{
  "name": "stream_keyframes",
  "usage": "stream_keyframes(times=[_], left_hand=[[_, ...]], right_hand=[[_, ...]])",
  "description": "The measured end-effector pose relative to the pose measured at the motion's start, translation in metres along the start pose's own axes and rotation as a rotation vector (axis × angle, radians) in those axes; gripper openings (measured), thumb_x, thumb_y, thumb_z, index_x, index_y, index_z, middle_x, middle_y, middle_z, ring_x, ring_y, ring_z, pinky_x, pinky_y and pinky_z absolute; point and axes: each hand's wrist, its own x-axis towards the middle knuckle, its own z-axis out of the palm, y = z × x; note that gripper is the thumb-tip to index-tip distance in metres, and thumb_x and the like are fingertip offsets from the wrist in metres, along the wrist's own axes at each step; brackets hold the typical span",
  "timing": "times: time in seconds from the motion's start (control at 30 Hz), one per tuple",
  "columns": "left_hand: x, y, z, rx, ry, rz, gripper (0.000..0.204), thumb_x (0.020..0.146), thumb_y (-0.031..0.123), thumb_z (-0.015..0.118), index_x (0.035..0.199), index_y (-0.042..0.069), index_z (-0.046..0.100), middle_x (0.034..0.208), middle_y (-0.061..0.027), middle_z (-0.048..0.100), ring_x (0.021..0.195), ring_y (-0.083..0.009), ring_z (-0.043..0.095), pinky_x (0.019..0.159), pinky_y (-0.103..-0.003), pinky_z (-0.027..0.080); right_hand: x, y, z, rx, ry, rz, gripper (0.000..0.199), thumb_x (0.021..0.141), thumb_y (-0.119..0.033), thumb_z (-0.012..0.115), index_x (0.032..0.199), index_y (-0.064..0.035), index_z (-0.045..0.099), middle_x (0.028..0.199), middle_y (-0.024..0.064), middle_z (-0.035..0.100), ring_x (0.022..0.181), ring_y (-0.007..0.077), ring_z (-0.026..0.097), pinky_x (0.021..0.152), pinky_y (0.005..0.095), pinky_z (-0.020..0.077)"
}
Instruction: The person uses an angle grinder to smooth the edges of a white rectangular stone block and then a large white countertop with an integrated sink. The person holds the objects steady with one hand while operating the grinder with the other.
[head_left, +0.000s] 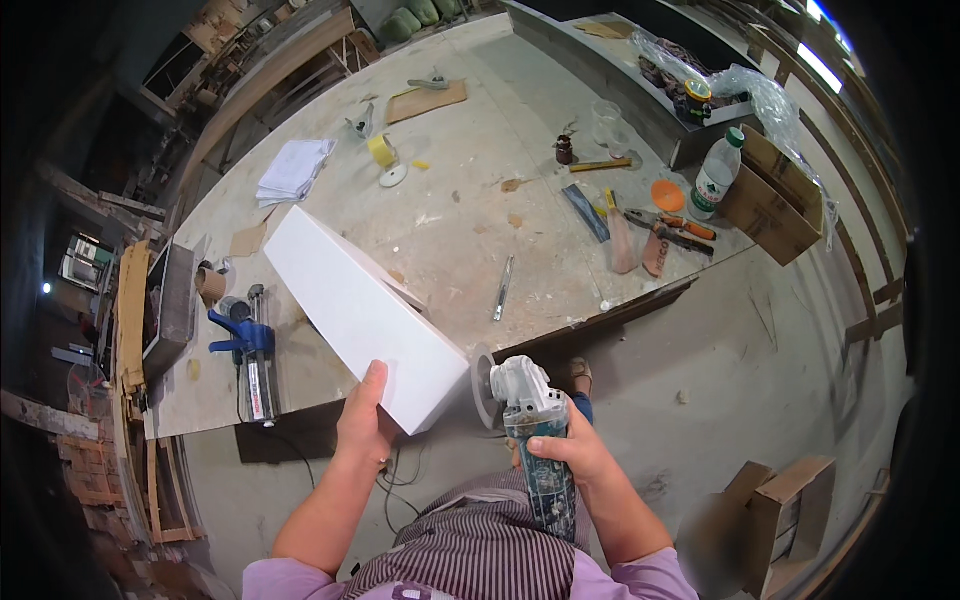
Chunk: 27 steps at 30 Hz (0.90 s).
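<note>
— How are the arms set?
— Both forearms rise from the lower edge, elbows bent. The left hand [362,428] grips the near left edge of a long white piece [362,318], thumb laid along its top face. The fingers are hidden underneath, so I can't tell how they are spread.

— And the right hand [570,442]?
— It is wrapped around the body of an angle grinder [540,425], thumb across the front of the casing. The tool stands nearly upright in the picture, head uppermost.

— Where is the white piece exactly?
— Slantwise on the table [450,225], its near end jutting past the table's edge. The thin, round grey disc [484,388] is just beside that end's right corner; whether they touch, I can't tell.

— What are the surfaces like?
— The piece is smooth, matt and boxy, with flat faces and crisp edges. The grinder has a scuffed teal body and a pale, dusty head. The tabletop is pale, stained and flecked.

— Anything else near?
— A caulking gun [248,338] with a blue handle, left of the piece; a slim metallic knife [503,288] to its right. The person's apron [480,540] is dark, striped cloth, over lilac sleeves [290,580].
</note>
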Motion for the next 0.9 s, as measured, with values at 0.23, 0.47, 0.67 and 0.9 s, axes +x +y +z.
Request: stream_keyframes(times=[0.23,0.47,0.67,0.9], left_hand=[[0.003,0.000,-0.004,0.040,-0.024,-0.017,0.070,0.094,0.045,0.063,0.141,-0.002,0.041,0.135,-0.0152,0.054,0.124,-0.0289,0.053,0.105,-0.043,0.042],[0.003,-0.003,-0.008,0.048,-0.039,0.001,0.073,0.091,0.047,0.066,0.142,0.001,0.040,0.137,-0.0134,0.053,0.126,-0.0285,0.052,0.107,-0.044,0.041],[0.001,-0.002,-0.009,-0.002,-0.031,0.021,0.068,0.095,0.043,0.062,0.141,-0.001,0.040,0.137,-0.0136,0.052,0.125,-0.0287,0.051,0.106,-0.044,0.040],[0.000,-0.002,0.015,-0.044,-0.017,-0.021,0.070,0.093,0.043,0.065,0.144,0.002,0.038,0.139,-0.0111,0.051,0.127,-0.0289,0.050,0.106,-0.045,0.040]], right_hand=[[-0.002,0.006,0.000,-0.007,-0.024,0.013,0.074,0.076,-0.008,0.078,0.135,0.0013,0.034,0.116,0.0121,0.056,0.095,0.0192,0.061,0.079,0.0361,0.0552],[-0.004,0.008,0.008,0.001,0.076,0.036,0.069,0.076,-0.012,0.077,0.131,-0.0008,0.037,0.106,0.0132,0.058,0.083,0.0216,0.065,0.073,0.0365,0.0565],[0.002,0.029,-0.015,-0.071,0.223,-0.041,0.067,0.076,-0.013,0.077,0.128,-0.0005,0.038,0.104,0.0145,0.060,0.077,0.0230,0.066,0.070,0.0367,0.0571],[-0.011,-0.004,-0.005,-0.004,0.049,-0.076,0.073,0.073,-0.017,0.079,0.131,-0.0006,0.038,0.097,0.0158,0.062,0.079,0.0254,0.068,0.069,0.0382,0.0572]])
